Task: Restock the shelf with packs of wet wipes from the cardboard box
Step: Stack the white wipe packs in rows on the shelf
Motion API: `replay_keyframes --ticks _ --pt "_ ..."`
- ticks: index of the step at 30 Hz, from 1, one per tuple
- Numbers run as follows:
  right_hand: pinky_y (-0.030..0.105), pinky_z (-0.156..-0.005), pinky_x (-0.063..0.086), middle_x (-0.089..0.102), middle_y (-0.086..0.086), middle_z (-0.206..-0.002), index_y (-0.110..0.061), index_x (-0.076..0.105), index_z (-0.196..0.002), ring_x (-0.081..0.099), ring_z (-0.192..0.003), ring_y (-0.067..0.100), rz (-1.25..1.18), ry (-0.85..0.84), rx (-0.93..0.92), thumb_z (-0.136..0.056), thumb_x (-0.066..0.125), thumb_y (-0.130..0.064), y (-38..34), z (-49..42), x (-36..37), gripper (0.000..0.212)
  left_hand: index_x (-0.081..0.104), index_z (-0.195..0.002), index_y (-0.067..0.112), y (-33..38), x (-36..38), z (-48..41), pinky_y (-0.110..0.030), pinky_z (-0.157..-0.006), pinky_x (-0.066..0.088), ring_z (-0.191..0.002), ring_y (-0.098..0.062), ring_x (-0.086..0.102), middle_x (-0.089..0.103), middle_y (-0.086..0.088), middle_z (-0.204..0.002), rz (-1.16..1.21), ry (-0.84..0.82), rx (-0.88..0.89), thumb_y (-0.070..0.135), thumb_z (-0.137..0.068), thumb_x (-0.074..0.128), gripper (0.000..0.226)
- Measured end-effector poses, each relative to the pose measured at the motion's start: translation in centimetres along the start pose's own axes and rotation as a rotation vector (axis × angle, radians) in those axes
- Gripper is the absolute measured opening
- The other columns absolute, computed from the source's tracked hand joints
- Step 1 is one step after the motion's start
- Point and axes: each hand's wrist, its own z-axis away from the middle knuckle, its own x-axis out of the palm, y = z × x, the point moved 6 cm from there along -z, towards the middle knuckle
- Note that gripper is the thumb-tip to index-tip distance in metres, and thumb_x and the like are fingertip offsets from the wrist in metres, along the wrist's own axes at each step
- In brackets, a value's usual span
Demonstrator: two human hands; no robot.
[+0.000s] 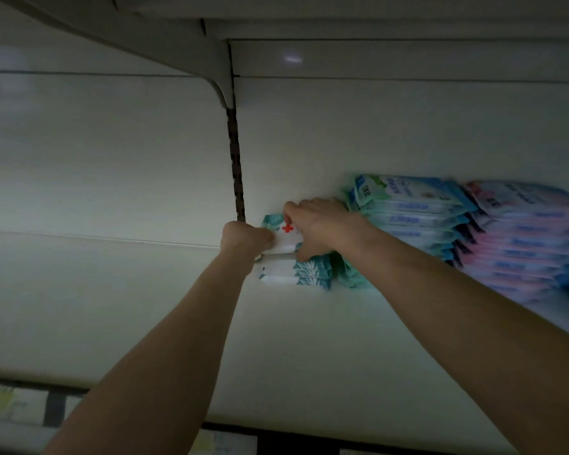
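Observation:
A white and teal pack of wet wipes (284, 236) with a red cross lies on top of a short stack of like packs (296, 274) at the back of the white shelf (309, 356). My left hand (243, 239) grips the top pack's left end. My right hand (319, 226) holds its right side, fingers curled over the top and thumb at the front edge. Both arms reach deep into the shelf. The cardboard box is out of view.
Right of the stack stand a taller pile of blue and green packs (414, 218) and a pile of pink packs (532, 244). A slotted upright (237, 172) runs up the back wall under the upper shelf's bracket (222, 90). Price labels (224, 443) line the front edge.

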Motion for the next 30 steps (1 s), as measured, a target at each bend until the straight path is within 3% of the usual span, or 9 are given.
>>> replay_keyframes --ticks 3,6,13,20,25,27,28,30 --pt "0.035 -0.076 0.035 0.053 0.006 -0.118 -0.017 0.043 -0.123 0.052 -0.105 0.025 0.039 -0.018 -0.007 -0.072 0.077 -0.041 0.0 -0.1 0.8 0.066 0.056 -0.11 -0.002 -0.4 0.5 -0.7 -0.025 -0.052 0.045 -0.075 -0.021 0.059 0.06 -0.012 -0.097 -0.033 -0.037 -0.018 0.009 -0.081 0.069 0.034" --pt "0.035 -0.076 0.034 0.052 0.007 -0.12 -0.016 0.043 -0.124 0.051 -0.106 0.025 0.028 -0.081 -0.011 -0.073 0.077 -0.037 -0.1 0.0 1.6 0.065 0.054 -0.121 -0.003 -0.5 0.7 -0.9 -0.03 -0.066 0.052 -0.085 -0.024 0.062 0.062 -0.013 -0.11 -0.058 -0.048 -0.035 0.01 -0.08 0.068 0.045" --pt "0.035 -0.077 0.034 0.051 0.007 -0.119 -0.014 0.038 -0.128 0.054 -0.104 0.025 0.076 -0.167 -0.001 -0.073 0.078 -0.032 -0.2 0.5 1.5 0.071 0.05 -0.127 -0.001 -1.4 2.2 0.2 -0.047 -0.09 0.051 -0.095 -0.033 0.058 0.058 -0.021 -0.117 -0.01 -0.312 -0.143 0.011 -0.095 0.051 0.034" --pt "0.038 -0.076 0.034 0.055 0.005 -0.11 -0.012 0.036 -0.126 0.053 -0.087 0.023 0.151 -0.161 0.025 -0.071 0.078 -0.028 -0.4 1.2 1.5 0.07 0.053 -0.121 0.015 -1.2 2.2 0.3 -0.039 -0.078 0.05 -0.093 -0.027 0.059 0.058 -0.01 -0.109 -0.061 -0.401 -0.119 0.019 -0.097 0.051 0.024" --pt "0.037 -0.084 0.039 0.051 0.007 -0.118 -0.012 0.041 -0.128 0.054 -0.104 0.025 0.069 -0.15 0.007 -0.082 0.068 -0.03 -1.2 1.9 0.3 0.057 0.053 -0.122 0.008 -1.7 1.9 -0.1 -0.043 -0.077 0.052 -0.1 -0.032 0.061 0.059 -0.014 -0.12 -0.069 -0.413 -0.156 0.024 -0.095 0.056 0.032" --pt "0.032 -0.073 0.04 0.05 0.008 -0.109 -0.009 0.051 -0.114 0.053 -0.093 0.023 -0.038 -0.083 0.025 -0.09 0.057 -0.02 -1.3 2.3 -1.0 0.027 0.054 -0.123 0.007 -1.8 2.0 -0.3 -0.042 -0.075 0.052 -0.097 -0.03 0.062 0.06 -0.014 -0.119 -0.056 -0.423 -0.172 0.029 -0.094 0.058 0.037" --pt "0.028 -0.063 0.037 0.05 0.007 -0.098 -0.008 0.053 -0.097 0.051 -0.08 0.019 -0.072 -0.064 0.053 -0.092 0.053 -0.014 -1.2 2.5 -1.6 0.008 0.055 -0.123 0.007 -1.7 2.1 -0.3 -0.043 -0.076 0.052 -0.095 -0.03 0.062 0.061 -0.013 -0.119 -0.05 -0.427 -0.18 0.033 -0.094 0.059 0.039" --pt "0.025 -0.048 0.031 0.046 0.004 -0.076 -0.011 0.041 -0.071 0.041 -0.059 0.013 -0.116 -0.084 0.139 -0.092 0.048 -0.006 -0.5 3.0 -1.8 0.023 0.055 -0.124 0.008 -1.6 2.4 -0.2 -0.045 -0.081 0.052 -0.095 -0.03 0.06 0.06 -0.014 -0.122 -0.048 -0.43 -0.189 0.038 -0.093 0.06 0.043"
